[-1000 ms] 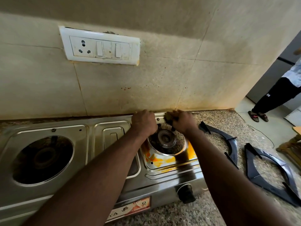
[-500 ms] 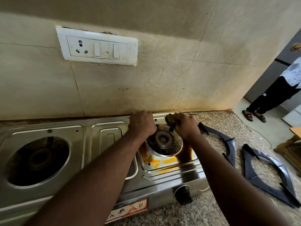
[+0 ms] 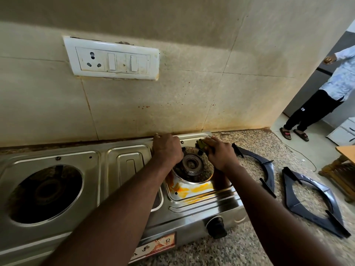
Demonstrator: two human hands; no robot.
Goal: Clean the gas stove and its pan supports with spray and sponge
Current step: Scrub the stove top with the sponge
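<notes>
At the stove's [image 3: 115, 166] rear right corner, a green-yellow sponge [image 3: 201, 144] is sitting just behind the round burner [image 3: 192, 164]. The right hand [image 3: 221, 155] is curling its fingers over the sponge and pressing it to the steel; its long axis is mostly covered. The left hand [image 3: 167, 148] is resting curled at the back rim, grip unclear. An orange stain [image 3: 194, 189] is lying across the burner, toward the person, likely the right hand's next reach. Two dark, angular pan supports [image 3: 311, 200] are lying on the speckled stone counter [image 3: 249, 250].
</notes>
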